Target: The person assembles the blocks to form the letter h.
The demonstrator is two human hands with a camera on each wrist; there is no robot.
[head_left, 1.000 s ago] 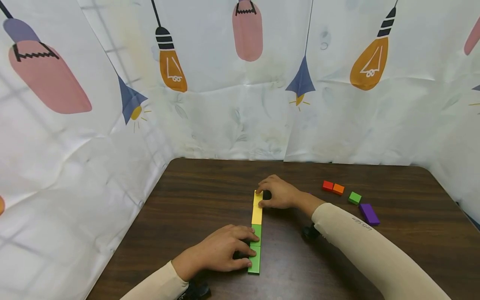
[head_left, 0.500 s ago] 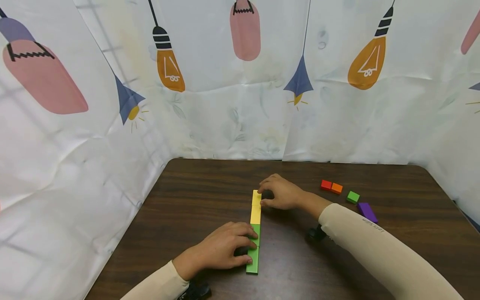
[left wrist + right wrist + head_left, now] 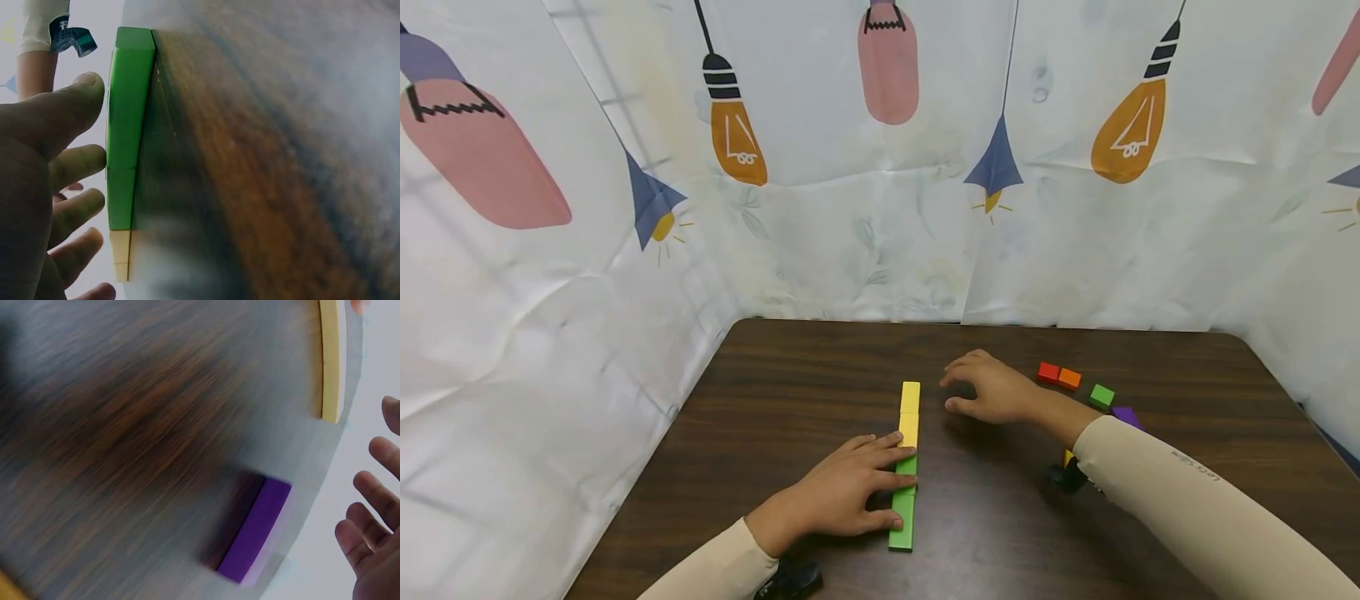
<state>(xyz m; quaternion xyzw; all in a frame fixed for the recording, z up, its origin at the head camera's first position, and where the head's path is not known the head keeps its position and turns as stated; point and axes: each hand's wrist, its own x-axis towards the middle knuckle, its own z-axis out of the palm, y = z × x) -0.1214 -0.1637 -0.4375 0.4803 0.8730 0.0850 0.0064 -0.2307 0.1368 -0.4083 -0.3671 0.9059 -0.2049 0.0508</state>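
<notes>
Two smooth yellow rectangular blocks (image 3: 908, 430) and two smooth green rectangular blocks (image 3: 904, 535) lie end to end on the dark wood-grain counter (image 3: 805, 375), yellow at the far end. Left hand (image 3: 842, 487): fingers extended and spread over the row, gripping nothing. Right hand (image 3: 992, 390): fingers loosely bent, nothing held, apart from the yellow end. Likely faults: sideways finger pressure skewing a joint; the cream right sleeve (image 3: 1210, 508) dragging the purple rectangular block (image 3: 1126, 415) beside it. Containers: none in view; the blocks lie directly on the counter
</notes>
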